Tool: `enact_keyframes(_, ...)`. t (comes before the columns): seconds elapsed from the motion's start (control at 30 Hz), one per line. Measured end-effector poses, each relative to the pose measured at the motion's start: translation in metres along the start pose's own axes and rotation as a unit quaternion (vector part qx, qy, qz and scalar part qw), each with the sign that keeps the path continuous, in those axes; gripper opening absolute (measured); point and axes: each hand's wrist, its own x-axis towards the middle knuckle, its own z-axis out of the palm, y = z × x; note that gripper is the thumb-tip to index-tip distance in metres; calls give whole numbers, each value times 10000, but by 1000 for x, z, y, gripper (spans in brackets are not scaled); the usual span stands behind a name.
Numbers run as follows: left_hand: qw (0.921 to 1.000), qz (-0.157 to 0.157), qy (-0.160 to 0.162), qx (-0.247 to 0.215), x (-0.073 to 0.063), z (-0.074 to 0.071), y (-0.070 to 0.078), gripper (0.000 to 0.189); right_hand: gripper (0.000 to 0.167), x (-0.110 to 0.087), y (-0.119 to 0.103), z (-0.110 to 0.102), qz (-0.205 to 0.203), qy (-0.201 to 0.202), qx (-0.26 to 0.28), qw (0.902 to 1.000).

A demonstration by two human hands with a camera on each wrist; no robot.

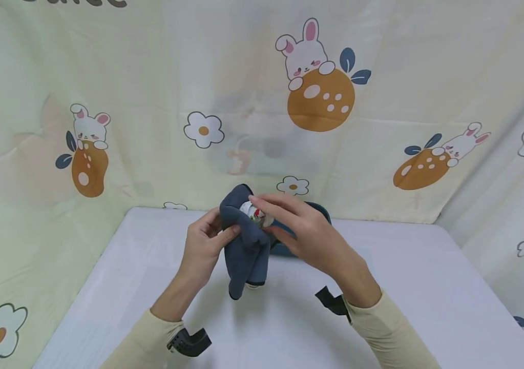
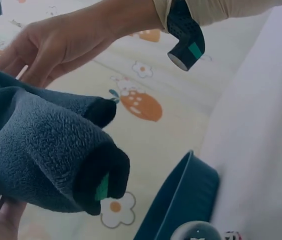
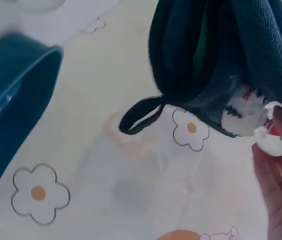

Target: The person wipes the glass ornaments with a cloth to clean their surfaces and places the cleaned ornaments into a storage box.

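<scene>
My left hand (image 1: 202, 241) grips a blue-grey towel (image 1: 243, 225) with dark edging, its thumb across the front. The towel hangs in folds above the table. My right hand (image 1: 314, 233) pinches a small white ornament (image 1: 257, 212) with red and green markings, which lies partly inside the towel's folds. In the right wrist view, the ornament (image 3: 243, 112) shows below the towel (image 3: 266, 50), with the right hand's fingers (image 3: 273, 185) at its rounded white end. A loop (image 3: 143, 115) hangs from the towel's edge. The ornament's exact kind is unclear.
A dark blue bin (image 2: 201, 185) stands at the back of the white table (image 1: 151, 287), partly behind my right hand. A rounded pale object (image 2: 196, 231) shows beside it at the left wrist view's lower edge. Printed curtains (image 1: 160, 143) enclose the back and sides.
</scene>
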Motion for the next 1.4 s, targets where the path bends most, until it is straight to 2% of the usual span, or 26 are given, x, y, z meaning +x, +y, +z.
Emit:
enact_keyframes(0.17, 9989, 305, -128, 328, -1, -1, 1, 35, 61, 0, 0, -1, -73, 110, -43, 9999)
enact_keyframes(0.37, 9971, 634, -145, 399, -3, 0, -1, 38, 57, -2, 3, 8, 365, 568, 518, 9964)
enact_keyframes(0.57, 9944, 962, -37, 448, -4, 2, -3, 37, 53, -4, 4, 17, 863, 1087, 1157, 9835)
enact_keyframes(0.73, 9876, 1375, -41, 751, -4, 3, -3, 34, 50, -4, 4, 20, 1328, 1464, 1354, 9709)
enact_keyframes(0.83, 9848, 1494, -82, 877, -3, 3, -3, 34, 50, -4, 5, 18, 1524, 1497, 1353, 9675)
enact_keyframes(0.97, 9857, 1427, -99, 894, 0, 4, -4, 35, 53, -5, 6, 13, 1521, 1145, 1369, 9721)
enact_keyframes(1.1, 9894, 1207, -3, 814, 2, 2, -4, 35, 55, -4, 7, 8, 1230, 783, 1271, 9811)
enact_keyframes(1.27, 9940, 857, 91, 669, 1, -1, -3, 33, 54, -3, 11, 10, 694, 701, 861, 9914)
enact_keyframes(1.4, 9954, 729, 101, 620, 1, -4, -2, 33, 55, -3, 13, 12, 438, 688, 805, 9934)
